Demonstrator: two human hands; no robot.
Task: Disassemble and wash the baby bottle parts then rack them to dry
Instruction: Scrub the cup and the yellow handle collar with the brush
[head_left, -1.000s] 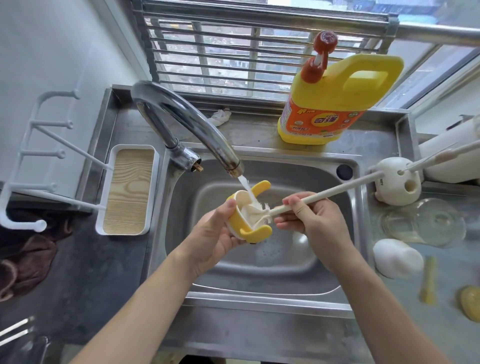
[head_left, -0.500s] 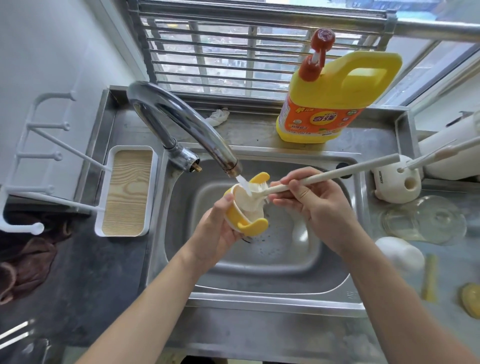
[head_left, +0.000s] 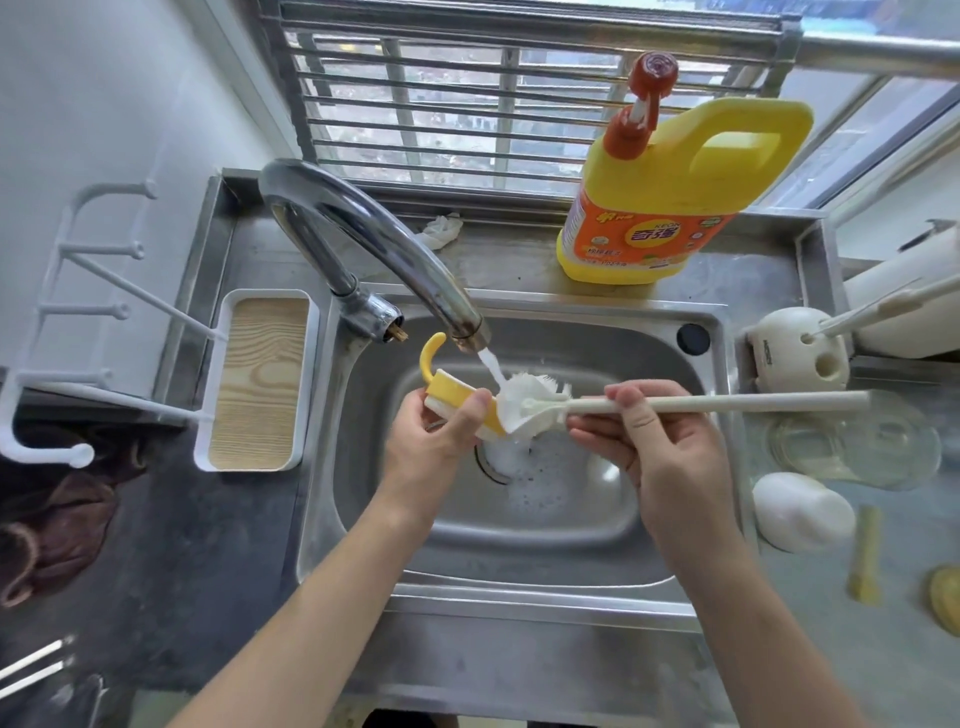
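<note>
I note a glossy stainless-steel sink basin and polished chrome tap. The yellow plastic detergent jug looks smooth; the white tray's insert shows matt wood grain.

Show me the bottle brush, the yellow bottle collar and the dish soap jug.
bottle brush (head_left: 753, 401), head view, on its long handle.
yellow bottle collar (head_left: 449, 385), head view, on its yellow band.
dish soap jug (head_left: 654, 179), head view, on its yellow body.

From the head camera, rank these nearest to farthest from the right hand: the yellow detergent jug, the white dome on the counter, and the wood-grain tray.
1. White dome: on the counter, just right of the right hand.
2. Yellow detergent jug: behind the sink, by the window.
3. Wood-grain tray: far left, across the sink.
</note>
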